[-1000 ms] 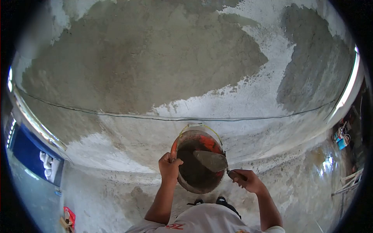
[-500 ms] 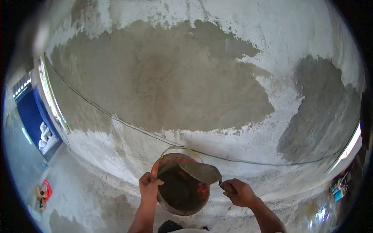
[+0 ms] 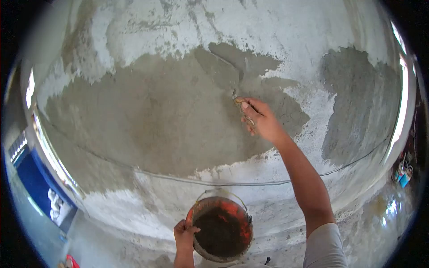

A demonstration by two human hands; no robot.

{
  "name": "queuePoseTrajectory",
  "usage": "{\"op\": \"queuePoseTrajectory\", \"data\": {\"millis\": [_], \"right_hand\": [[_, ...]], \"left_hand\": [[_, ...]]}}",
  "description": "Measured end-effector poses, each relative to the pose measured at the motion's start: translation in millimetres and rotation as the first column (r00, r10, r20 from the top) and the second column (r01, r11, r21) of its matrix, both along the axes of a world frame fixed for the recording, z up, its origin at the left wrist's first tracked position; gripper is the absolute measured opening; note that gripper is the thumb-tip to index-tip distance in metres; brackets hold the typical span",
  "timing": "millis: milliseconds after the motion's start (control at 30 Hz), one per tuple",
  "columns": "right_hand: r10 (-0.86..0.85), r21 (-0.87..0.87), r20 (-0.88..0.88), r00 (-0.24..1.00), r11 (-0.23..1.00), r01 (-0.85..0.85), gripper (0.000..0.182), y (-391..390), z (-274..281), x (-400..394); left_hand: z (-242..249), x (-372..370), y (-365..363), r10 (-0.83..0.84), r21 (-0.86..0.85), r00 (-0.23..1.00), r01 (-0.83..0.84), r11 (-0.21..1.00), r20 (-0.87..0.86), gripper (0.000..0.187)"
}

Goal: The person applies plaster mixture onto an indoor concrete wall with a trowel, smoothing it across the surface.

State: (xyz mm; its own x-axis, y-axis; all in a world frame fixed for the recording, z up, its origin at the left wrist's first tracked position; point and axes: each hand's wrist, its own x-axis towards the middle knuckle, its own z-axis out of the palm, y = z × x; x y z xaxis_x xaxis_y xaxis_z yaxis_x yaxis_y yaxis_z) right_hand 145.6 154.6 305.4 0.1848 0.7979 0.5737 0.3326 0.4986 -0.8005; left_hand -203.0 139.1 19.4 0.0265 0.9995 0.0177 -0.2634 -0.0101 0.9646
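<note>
Head view: right hand (image 3: 260, 119) has left the bucket (image 3: 222, 228) and is now up at the wall (image 3: 147, 116), fingers wrapped round the trowel (image 3: 220, 69), blade flat on wet plaster. Left hand (image 3: 184, 233) still grips the bucket rim, low centre. String line (image 3: 250, 183) crosses the wall between them.

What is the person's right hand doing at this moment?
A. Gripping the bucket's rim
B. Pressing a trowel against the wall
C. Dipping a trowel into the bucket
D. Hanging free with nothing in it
B: the right hand grips the handle of the trowel, whose blade lies against the wet grey plaster on the wall, while the left hand holds the rim of the orange bucket lower down.
</note>
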Motion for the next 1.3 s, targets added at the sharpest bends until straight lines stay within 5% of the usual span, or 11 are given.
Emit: {"op": "queuePoseTrajectory", "data": {"millis": [33,100,300,567,767,867,1033,1200,1300], "right_hand": [[-0.020,0.005,-0.003,1.000,1.000,0.020,0.040,5.9,-4.3,1.0],[0.113,-0.071,-0.300,0.947,0.987,-0.141,0.043,18.4,-26.5,6.5],[0.194,-0.142,-0.430,0.882,0.950,-0.278,0.044,-13.0,-112.4,1.2],[0.157,0.114,-0.332,0.930,0.985,-0.126,0.045,6.8,-19.2,-10.9],[0.144,-0.222,-0.076,0.987,0.962,-0.157,0.046,25.7,-66.0,-14.9],[0.229,-0.213,-0.125,0.965,0.944,-0.251,0.045,21.0,-69.9,-13.8],[0.231,0.049,-0.261,0.937,0.973,-0.226,0.042,31.4,10.3,1.5],[0.074,-0.202,0.018,0.997,0.977,-0.069,0.045,30.5,-46.3,6.3],[0.160,-0.290,-0.040,0.986,0.943,-0.165,0.047,8.9,-109.6,11.7]], "left_hand": [[-6.0,-6.5,3.5,-0.010,-0.015,1.000,0.010,1.000,0.003,0.029],[-15.0,-20.2,10.8,-0.040,-0.032,0.999,0.041,0.999,0.030,0.033],[-14.6,-47.8,23.9,-0.094,-0.041,0.995,0.096,0.995,0.039,0.035],[-30.3,-67.9,31.4,-0.007,0.071,0.996,0.013,0.997,-0.090,0.035],[-38.5,-71.1,11.4,0.027,0.041,0.998,-0.029,0.999,0.054,0.038],[-54.6,-79.1,14.4,0.058,0.078,0.997,-0.061,0.995,0.043,0.037],[-67.7,-72.1,4.4,0.080,0.142,0.997,-0.077,0.987,-0.013,0.037],[-90.9,-67.0,5.9,0.107,0.157,0.994,-0.108,0.982,0.015,0.035],[-89.4,-63.1,2.9,0.045,0.161,0.997,-0.055,0.985,0.066,0.032]]}}
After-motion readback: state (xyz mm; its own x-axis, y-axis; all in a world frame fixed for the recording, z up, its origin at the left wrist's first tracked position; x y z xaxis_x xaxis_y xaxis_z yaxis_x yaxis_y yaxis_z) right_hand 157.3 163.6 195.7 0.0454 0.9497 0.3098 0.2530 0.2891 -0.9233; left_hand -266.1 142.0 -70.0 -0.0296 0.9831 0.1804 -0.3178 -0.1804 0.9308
